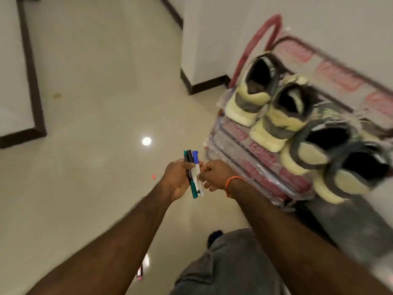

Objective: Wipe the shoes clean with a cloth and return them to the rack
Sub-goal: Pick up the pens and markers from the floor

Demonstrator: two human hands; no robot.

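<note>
Teal, black and blue markers (194,175) gripped in left hand (177,179), right hand (213,175) pinching them beside the shoe rack (265,167).

Pale yellow and grey shoes (297,116) at right on red rack (340,79). Teal, black, blue-capped white markers (194,173) at centre. Orange band (230,184) beside them. Cream floor (95,81), dark brown skirting (32,71).

Both forearms reach forward, hands meeting in front of the body. The left hand (177,177) curls its grip round a bundle of markers (194,174). The right hand (213,174), fingers curled, touches them; its wrist wears an orange band (230,184).
</note>
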